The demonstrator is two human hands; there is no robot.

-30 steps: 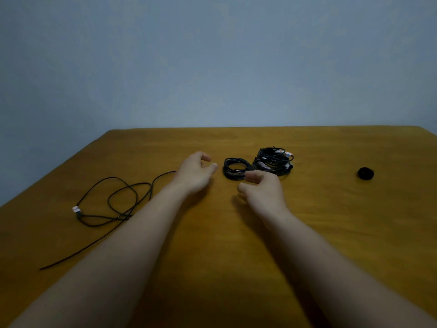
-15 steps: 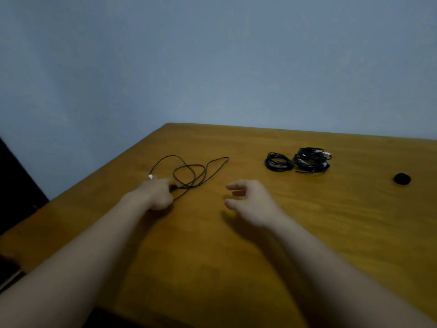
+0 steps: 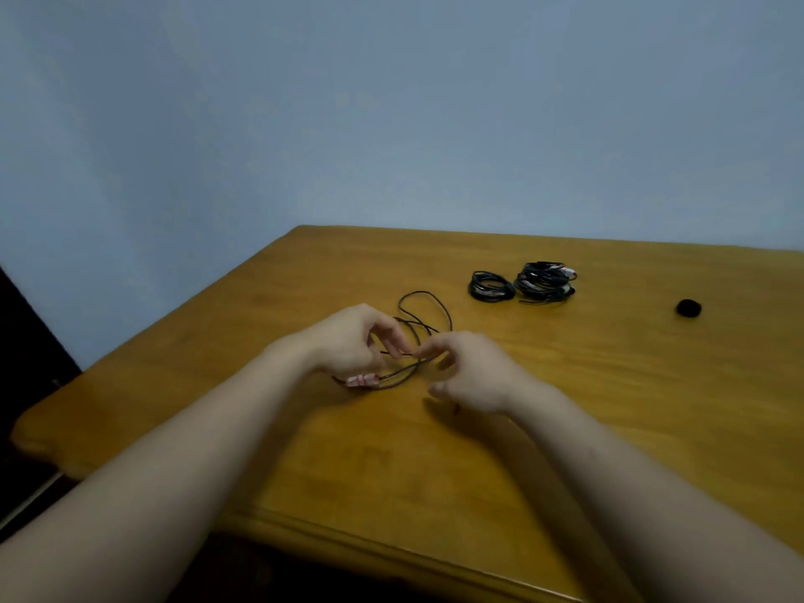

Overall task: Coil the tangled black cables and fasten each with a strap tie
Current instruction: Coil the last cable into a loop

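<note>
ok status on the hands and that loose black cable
Left hand and right hand both pinching the loose thin black cable. Two coiled black cable bundles lying apart behind. Nothing in the way.

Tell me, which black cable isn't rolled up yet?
The loose cable between the left hand and right hand. It sprawls in open loops, while the small coil and big coil farther back are neatly wound.

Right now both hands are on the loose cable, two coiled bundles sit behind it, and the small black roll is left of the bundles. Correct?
Nearly. The head view shows the small black roll right of the coiled bundles, not left. Otherwise correct: left hand and right hand are on the loose cable.
</note>
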